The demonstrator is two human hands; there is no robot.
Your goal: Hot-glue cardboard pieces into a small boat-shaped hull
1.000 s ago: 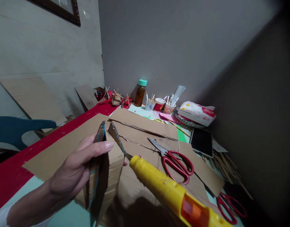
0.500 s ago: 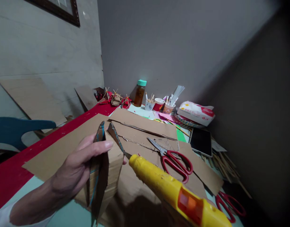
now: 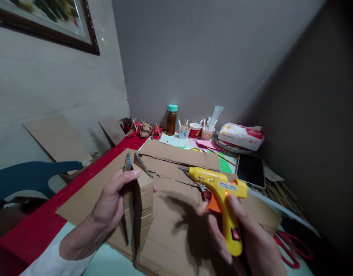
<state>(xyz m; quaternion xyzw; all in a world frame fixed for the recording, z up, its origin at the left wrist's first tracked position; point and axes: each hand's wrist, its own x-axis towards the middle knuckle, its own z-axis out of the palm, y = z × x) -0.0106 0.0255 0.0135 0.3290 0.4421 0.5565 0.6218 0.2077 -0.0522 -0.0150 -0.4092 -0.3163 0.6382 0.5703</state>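
Observation:
My left hand point(image 3: 107, 205) is closed around a folded cardboard piece point(image 3: 144, 199), thumb on its near side and a fingertip showing past its right edge. The piece stands upright, its top edges dark and rough, with blue lines along one side. In my right hand point(image 3: 251, 237) is a yellow hot glue gun point(image 3: 212, 178) with an orange trigger. Its nozzle points left, apart from the cardboard piece. Red-handled scissors point(image 3: 203, 189) lie mostly hidden behind the glue gun. Beneath both hands spreads a large cardboard sheet point(image 3: 176, 214).
At the back stand a bottle point(image 3: 171, 120), a cup of sticks point(image 3: 184, 131), a red cup point(image 3: 195, 130) and a cup of pens point(image 3: 207, 132). To the right are a tissue pack point(image 3: 241, 135), a black tablet point(image 3: 251, 170) and more scissors point(image 3: 293, 247). A blue chair point(image 3: 35, 174) stands left.
The glue gun has pulled away from the cardboard piece's edge, up and to the right, bringing my right hand into view. My left hand keeps its hold; the view has tilted up.

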